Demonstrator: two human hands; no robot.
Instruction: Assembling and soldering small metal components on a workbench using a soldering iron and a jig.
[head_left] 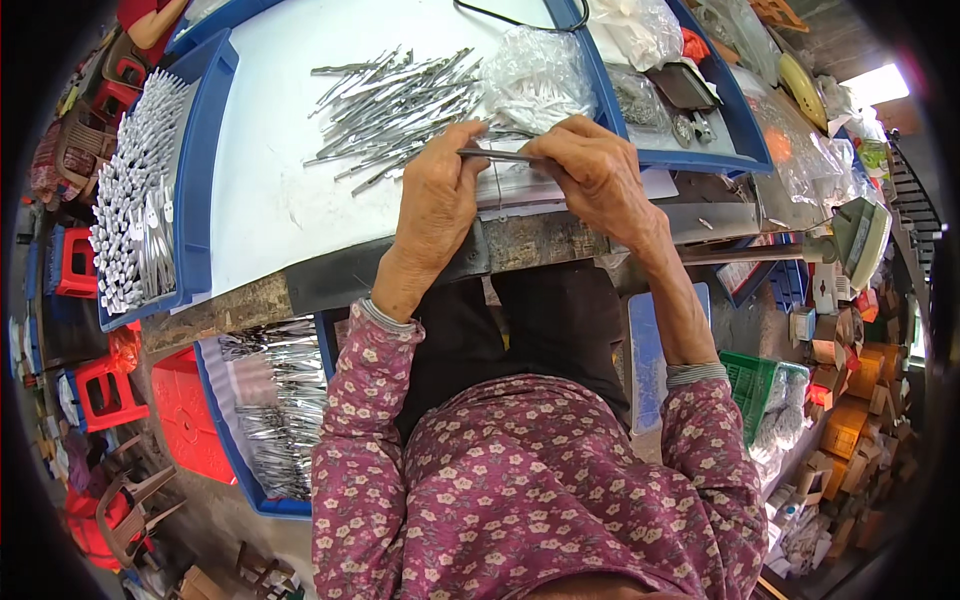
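Observation:
A slim dark metal rod [498,155] spans the gap between my two hands, roughly level, above the table's near edge. My left hand [436,195] is closed, pinching the rod's left end between thumb and fingers. At the other end, the fingers of my right hand [597,175] are closed on it too. Just beyond my hands lies a loose pile of thin silvery metal pieces [400,105] on the white tabletop [265,165]. To the right of that pile sits a clear plastic bag [538,70] with small whitish parts at its near side.
A blue tray [200,190] at left holds many white-wrapped or white-tipped sticks. Another blue tray [690,160] at right contains bags and small metal parts. Below the table's left, a blue crate [222,440] holds metal pieces beside a red stool [190,415]. A green crate [745,385] stands lower right.

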